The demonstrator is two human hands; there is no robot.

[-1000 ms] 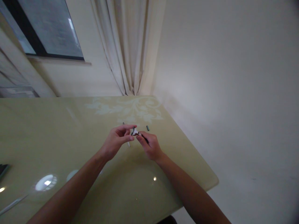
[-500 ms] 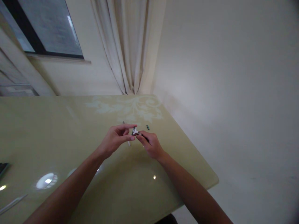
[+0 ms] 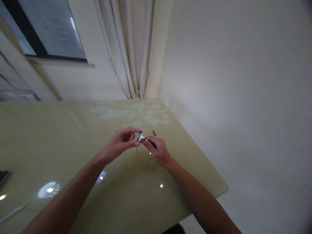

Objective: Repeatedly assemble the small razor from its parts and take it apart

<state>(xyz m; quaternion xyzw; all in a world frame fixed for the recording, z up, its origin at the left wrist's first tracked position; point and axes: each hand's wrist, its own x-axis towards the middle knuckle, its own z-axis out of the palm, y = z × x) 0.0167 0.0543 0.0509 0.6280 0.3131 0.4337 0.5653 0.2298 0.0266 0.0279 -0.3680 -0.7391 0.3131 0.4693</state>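
Over the table, my right hand (image 3: 159,150) is wrapped round the dark handle of a razor (image 3: 141,137), its shiny silver neck pointing left. My left hand (image 3: 119,144) grips the razor's head by its two ends, forefinger at the top and thumb at the bottom. The other fingers of that hand are curled in. Just beyond my right hand, a small dark-and-green piece (image 3: 154,133), looking like a razor cartridge, lies on the table. A thin white strip (image 3: 134,149) shows partly below my left fingers; the rest is hidden.
The glossy pale-green table (image 3: 117,201) has its right edge slanting toward me. A white cable-like strip (image 3: 14,213) and a dark object (image 3: 3,177) lie at the far left. A beige curtain (image 3: 133,48) hangs behind, and a wall (image 3: 231,97) stands on the right.
My left hand has shifted very slightly left, its fingers still on the razor head. My right hand and the small piece on the table look the same.
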